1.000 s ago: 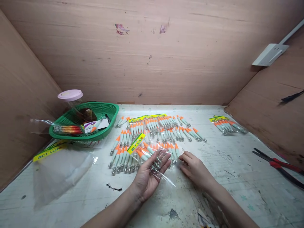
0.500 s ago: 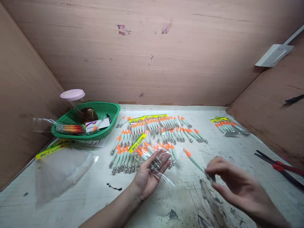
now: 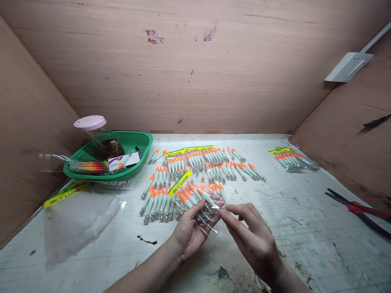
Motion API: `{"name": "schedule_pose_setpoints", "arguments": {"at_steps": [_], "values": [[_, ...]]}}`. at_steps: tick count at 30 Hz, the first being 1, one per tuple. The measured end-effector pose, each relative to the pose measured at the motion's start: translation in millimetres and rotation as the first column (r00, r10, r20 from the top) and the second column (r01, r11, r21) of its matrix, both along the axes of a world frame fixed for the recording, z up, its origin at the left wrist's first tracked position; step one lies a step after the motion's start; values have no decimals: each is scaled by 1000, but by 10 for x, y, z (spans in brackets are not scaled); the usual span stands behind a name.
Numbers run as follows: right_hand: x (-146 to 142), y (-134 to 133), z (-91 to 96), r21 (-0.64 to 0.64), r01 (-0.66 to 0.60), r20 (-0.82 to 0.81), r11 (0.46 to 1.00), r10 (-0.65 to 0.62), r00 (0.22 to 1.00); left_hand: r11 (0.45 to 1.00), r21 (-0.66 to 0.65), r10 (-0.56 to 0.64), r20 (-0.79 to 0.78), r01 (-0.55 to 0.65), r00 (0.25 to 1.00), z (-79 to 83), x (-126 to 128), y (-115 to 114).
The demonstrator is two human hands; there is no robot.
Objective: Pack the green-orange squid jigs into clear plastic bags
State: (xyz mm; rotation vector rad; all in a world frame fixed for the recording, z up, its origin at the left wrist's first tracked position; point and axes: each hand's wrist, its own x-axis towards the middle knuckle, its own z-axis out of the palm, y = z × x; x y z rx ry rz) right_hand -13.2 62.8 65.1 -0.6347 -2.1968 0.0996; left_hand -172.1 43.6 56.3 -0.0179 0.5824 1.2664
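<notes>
The left hand [image 3: 190,232] lies palm up over the middle of the worktop [image 3: 305,236], near its front edge; its fingers curl up around a clear bag [image 3: 204,215], which it holds from beneath; the bag carries a yellow header card [image 3: 180,183] at its far left end and a row of orange-tipped lures [image 3: 195,195] inside. The right hand [image 3: 255,240] comes in from the front right; its thumb and forefinger are pinched narrow on the bag's right end, touching the left hand's fingertips [image 3: 214,215]; whether they grip film alone or a lure as well cannot be told.

Beyond the hands, loose lures [image 3: 214,167] lie in rows across the middle of the worktop, reaching towards the back edge; a packed bag [image 3: 290,159] lies well apart near the back right corner. A green basket [image 3: 143,140] stands at the back left corner, with a pink-lidded jar [image 3: 90,122] leaning in it; a heap of empty bags [image 3: 79,215] lies along the left edge. Red-handled pliers [image 3: 360,211] rest at the right edge. A white socket [image 3: 348,67] is fixed to the wooden wall on the right.
</notes>
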Motion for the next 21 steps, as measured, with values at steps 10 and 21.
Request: {"name": "schedule_pose_setpoints", "arguments": {"at_steps": [10,21], "values": [[-147,-14,9,29,85,-79,996,-82,993,1000,16,9,8,-9,1000,-10,25,-31],[-159,-30,28,12,78,-135,997,-75,988,999,43,-20,29,19,999,-29,59,-50]]}}
